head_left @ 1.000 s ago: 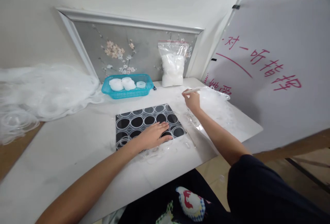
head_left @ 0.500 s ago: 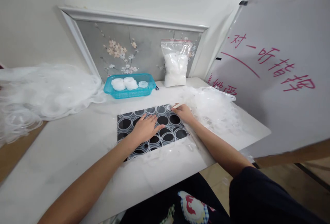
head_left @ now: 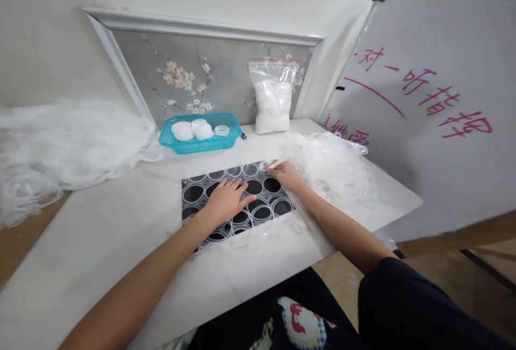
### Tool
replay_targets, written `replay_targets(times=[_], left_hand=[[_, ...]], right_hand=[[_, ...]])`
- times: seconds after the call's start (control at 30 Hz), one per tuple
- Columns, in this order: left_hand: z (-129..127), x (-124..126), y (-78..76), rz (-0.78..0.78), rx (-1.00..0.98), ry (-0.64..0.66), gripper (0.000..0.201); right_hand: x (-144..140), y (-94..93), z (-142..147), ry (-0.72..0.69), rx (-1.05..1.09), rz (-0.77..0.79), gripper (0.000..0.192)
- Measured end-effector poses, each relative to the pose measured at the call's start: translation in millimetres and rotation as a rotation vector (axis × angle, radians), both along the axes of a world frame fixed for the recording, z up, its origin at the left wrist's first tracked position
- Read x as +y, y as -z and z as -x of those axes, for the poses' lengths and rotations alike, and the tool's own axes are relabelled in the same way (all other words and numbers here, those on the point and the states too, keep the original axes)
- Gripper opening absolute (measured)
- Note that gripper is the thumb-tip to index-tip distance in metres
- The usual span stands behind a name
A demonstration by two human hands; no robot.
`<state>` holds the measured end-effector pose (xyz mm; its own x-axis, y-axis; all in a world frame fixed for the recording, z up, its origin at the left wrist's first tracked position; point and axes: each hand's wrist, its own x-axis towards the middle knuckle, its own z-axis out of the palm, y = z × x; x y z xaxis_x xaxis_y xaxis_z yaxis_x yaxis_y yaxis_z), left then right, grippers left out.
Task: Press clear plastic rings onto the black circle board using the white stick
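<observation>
A turquoise basket (head_left: 234, 124) holding white round lids stood at the back of the surface (head_left: 100, 231). Beside it a zip bag (head_left: 273, 97) of white stuff leaned on a grey flowered panel (head_left: 217, 70). A whiteboard (head_left: 435, 124) with red writing stood to the right.

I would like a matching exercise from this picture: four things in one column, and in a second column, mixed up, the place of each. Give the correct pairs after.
Things:
1. left hand
2. right hand
3. turquoise basket
4. zip bag of white pieces

Places:
A. standing against the flowered wall panel
B. flat on the black sheet of rings
C. at the far right corner of the sheet, fingers pinching a thin white stick
D. on the table behind the sheet, holding white cups

Pairs: 1-B, 2-C, 3-D, 4-A
</observation>
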<state>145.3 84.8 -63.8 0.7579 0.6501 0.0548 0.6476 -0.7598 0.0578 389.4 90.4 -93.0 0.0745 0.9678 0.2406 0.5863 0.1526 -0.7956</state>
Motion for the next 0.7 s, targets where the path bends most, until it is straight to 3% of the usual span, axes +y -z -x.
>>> replay_targets(times=[0.2, 0.37, 0.5, 0.6, 0.7], left_hand=[[-0.8, -0.5, 0.9, 0.012, 0.01, -0.003, 0.065], [1.7, 1.9, -0.3, 0.068, 0.028, 0.024, 0.084], [5.1, 3.6, -1.3, 0.099, 0.034, 0.043, 0.087], [6.6, 2.9, -1.2, 0.103, 0.044, 0.048, 0.088], [6.4, 2.2, -0.7, 0.098, 0.046, 0.049, 0.088]], right_hand=[[-4.4, -3.9, 2.4, -0.002, -0.152, -0.046, 0.018], [-11.2, 0.6, 15.3, 0.008, -0.539, -0.144, 0.021], [10.8, -11.1, 0.4, 0.291, -0.616, -0.037, 0.022], [40.5, -38.4, -30.9, 0.591, -0.56, 0.048, 0.038], [61.6, -60.1, -52.8, 0.718, -0.533, 0.081, 0.036]])
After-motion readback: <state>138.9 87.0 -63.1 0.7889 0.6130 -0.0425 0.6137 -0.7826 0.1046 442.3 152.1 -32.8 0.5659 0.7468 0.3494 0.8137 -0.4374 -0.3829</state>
